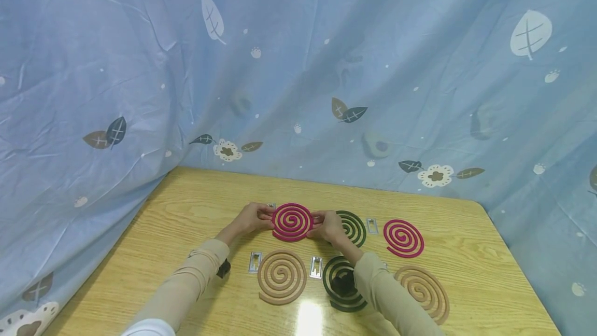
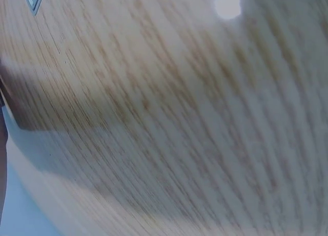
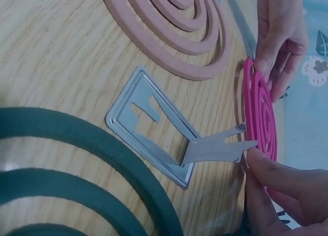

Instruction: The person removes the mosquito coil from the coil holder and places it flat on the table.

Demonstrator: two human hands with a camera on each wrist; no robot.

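A pink mosquito coil (image 1: 292, 220) is held between both hands near the back of the table. My left hand (image 1: 249, 218) pinches its left edge, and my right hand (image 1: 330, 226) pinches the right edge. In the right wrist view the pink coil (image 3: 260, 110) appears nearly edge-on, tilted from the tabletop. A metal coil stand (image 3: 154, 128) lies near it there, its forked prong bent up. Partly behind my right hand lies a green coil (image 1: 356, 227). The left wrist view shows mostly bare wood and a metal corner (image 2: 34, 0).
Nearer me lie a tan coil (image 1: 282, 301) and a dark green coil (image 1: 347, 307). At right are another pink coil (image 1: 403, 255) and a tan coil (image 1: 442, 294), beyond my right sleeve. Small metal stands (image 1: 255, 262) lie between coils. A blue patterned cloth (image 1: 298, 66) hangs behind the table.
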